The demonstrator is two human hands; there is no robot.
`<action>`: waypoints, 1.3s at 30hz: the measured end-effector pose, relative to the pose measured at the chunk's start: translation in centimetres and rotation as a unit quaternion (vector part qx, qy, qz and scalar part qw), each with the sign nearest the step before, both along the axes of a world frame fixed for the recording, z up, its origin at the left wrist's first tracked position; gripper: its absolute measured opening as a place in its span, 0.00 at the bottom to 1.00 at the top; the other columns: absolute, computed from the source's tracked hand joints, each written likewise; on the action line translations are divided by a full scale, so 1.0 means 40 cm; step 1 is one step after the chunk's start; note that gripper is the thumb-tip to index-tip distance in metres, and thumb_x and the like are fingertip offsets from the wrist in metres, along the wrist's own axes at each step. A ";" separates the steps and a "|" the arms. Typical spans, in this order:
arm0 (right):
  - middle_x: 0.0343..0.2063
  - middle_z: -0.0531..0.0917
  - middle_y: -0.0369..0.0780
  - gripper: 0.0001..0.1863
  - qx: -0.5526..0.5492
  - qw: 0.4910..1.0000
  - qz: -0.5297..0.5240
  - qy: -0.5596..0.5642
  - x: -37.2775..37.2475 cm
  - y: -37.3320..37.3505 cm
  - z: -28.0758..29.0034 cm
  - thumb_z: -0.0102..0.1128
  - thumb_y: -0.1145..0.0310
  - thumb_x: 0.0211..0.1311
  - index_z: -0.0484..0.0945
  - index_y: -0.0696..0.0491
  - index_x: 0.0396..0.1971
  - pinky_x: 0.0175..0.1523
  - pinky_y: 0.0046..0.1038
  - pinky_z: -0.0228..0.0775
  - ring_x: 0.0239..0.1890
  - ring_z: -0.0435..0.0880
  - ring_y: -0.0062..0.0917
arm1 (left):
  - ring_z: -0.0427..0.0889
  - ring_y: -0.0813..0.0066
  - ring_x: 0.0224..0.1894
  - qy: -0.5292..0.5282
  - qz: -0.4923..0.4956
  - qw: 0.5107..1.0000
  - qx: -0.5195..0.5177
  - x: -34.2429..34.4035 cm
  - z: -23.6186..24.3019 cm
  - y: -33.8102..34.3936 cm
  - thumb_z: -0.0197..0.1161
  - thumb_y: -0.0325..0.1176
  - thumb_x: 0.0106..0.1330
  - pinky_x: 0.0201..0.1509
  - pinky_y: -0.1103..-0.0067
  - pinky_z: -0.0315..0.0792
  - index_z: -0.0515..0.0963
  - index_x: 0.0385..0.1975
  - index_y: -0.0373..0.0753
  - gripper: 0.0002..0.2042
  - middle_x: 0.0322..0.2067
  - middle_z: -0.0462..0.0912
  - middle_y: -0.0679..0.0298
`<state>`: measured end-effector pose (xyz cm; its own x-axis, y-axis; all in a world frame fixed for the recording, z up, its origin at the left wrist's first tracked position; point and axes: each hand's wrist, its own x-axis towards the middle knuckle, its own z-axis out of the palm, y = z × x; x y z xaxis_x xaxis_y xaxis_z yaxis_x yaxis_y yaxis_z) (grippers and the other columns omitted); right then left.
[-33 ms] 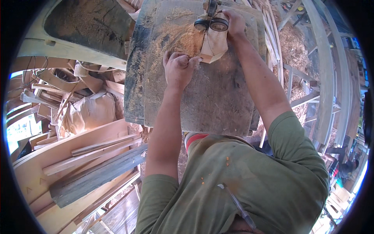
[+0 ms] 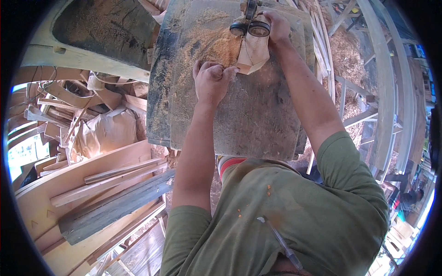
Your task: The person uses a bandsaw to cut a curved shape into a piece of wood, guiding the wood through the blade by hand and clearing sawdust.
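Observation:
A pale, angular wooden block (image 2: 253, 54) lies on the worn saw table (image 2: 258, 115), partly beneath the black blade guide (image 2: 248, 23) with its round wheels, which looks like a bandsaw's. At the block's near left corner, my left hand (image 2: 212, 79) has its fingers curled and its thumb pressing the end. My right hand (image 2: 277, 28) grips the block's far right side, close beside the guide wheels; its fingertips are partly hidden. A thin dark line runs down the block below the guide. I cannot tell whether it is the blade or a mark.
Sawdust (image 2: 216, 43) is heaped left of the block. The pale machine body (image 2: 92, 60) rises at the far left. Offcuts (image 2: 69, 99) and boards (image 2: 115, 184) are piled on the left. Long planks (image 2: 391, 92) stand on the right above shavings. Another person (image 2: 410, 198) is at the far right.

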<state>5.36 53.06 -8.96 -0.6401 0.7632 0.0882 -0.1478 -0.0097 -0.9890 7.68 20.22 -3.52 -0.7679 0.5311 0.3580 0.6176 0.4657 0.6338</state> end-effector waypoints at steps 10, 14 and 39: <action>0.33 0.89 0.50 0.12 0.469 0.869 -0.081 -0.137 0.052 -0.106 0.123 0.62 0.66 0.63 0.88 0.54 0.42 0.46 0.40 0.78 0.39 0.89 0.41 | 0.83 0.64 0.47 -0.025 0.000 1.000 -0.003 -0.004 -0.006 -0.002 0.74 0.51 0.61 0.77 0.57 0.56 0.84 0.18 0.38 0.21 0.30 0.87 0.61; 0.32 0.88 0.51 0.12 0.342 0.932 -0.064 -0.103 0.055 -0.132 0.146 0.61 0.68 0.64 0.88 0.59 0.38 0.44 0.37 0.76 0.34 0.88 0.35 | 0.83 0.66 0.48 -0.020 0.006 0.999 -0.027 -0.013 -0.018 -0.005 0.76 0.52 0.59 0.70 0.65 0.62 0.87 0.20 0.41 0.19 0.32 0.87 0.64; 0.41 0.89 0.48 0.13 0.487 0.852 -0.106 -0.159 0.053 -0.096 0.111 0.61 0.67 0.62 0.88 0.51 0.43 0.53 0.41 0.78 0.45 0.88 0.46 | 0.84 0.60 0.40 -0.001 -0.033 0.995 -0.098 -0.045 0.012 0.002 0.70 0.54 0.64 0.78 0.53 0.54 0.82 0.18 0.38 0.24 0.22 0.82 0.61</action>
<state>7.49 49.24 -4.53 -0.6074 0.5283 0.5932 0.2332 0.8325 -0.5025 5.87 20.31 -3.05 -0.7302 0.6394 0.2407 0.6493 0.5398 0.5358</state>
